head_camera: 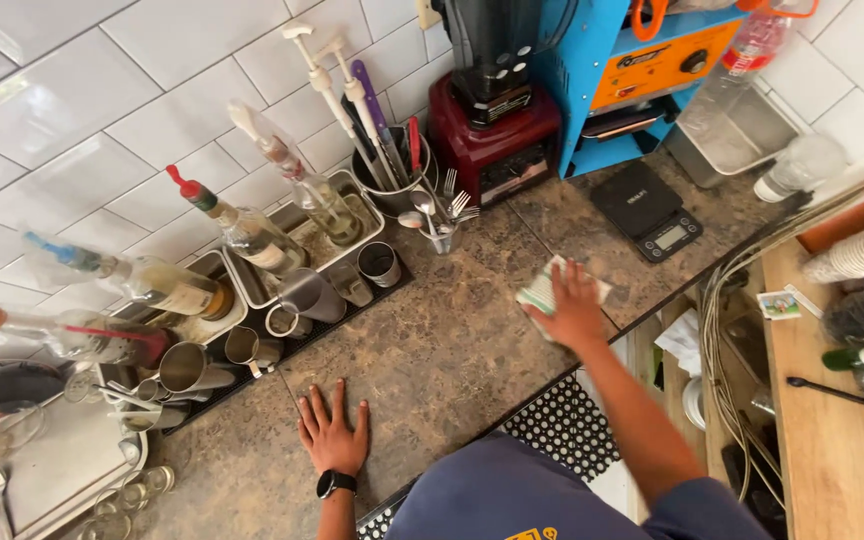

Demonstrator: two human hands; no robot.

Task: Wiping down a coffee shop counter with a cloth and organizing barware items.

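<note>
The right hand lies flat over a folded cloth, fingers spread and pressing down on it, not curled around it. The cloth looks soft and light, best held by bunching it under the palm. The left hand rests open and empty on the speckled stone table. Just beyond the right hand sits a small black scale; metal jugs stand beyond the left hand, against the white-tiled wall.

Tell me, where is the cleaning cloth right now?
In the head view, the cloth lies on the stone counter under the right hand, just in front of the small black scale.
</note>
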